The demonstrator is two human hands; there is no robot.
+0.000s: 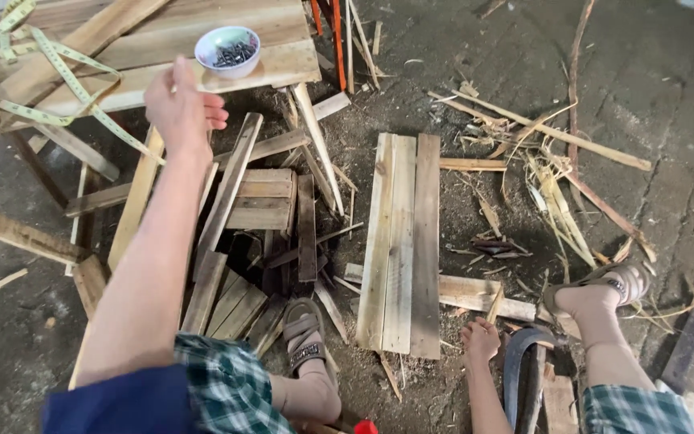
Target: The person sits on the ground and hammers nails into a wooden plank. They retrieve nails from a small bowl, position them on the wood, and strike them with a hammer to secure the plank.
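Note:
My left hand (pixel 182 108) is raised to the edge of a low wooden table (pixel 162 32), just short of a white bowl (pixel 228 50) holding dark nails. Its fingers are curled, and whether they hold anything is hidden. My right hand (pixel 479 339) rests on the dirt floor with fingers spread, empty. It lies beside the near end of a panel of three planks (pixel 399 241) set side by side over a cross batten (pixel 475 293). A dark curved object (pixel 517 366) lies just right of that hand.
A yellow tape measure (pixel 58 64) drapes over the table. A heap of short boards (pixel 259 233) lies between table and panel. My sandalled feet (pixel 305 341) (pixel 604 289) flank the panel. Splinters and sticks (pixel 556 185) litter the right side. Orange rods (pixel 331 24) stand at the top.

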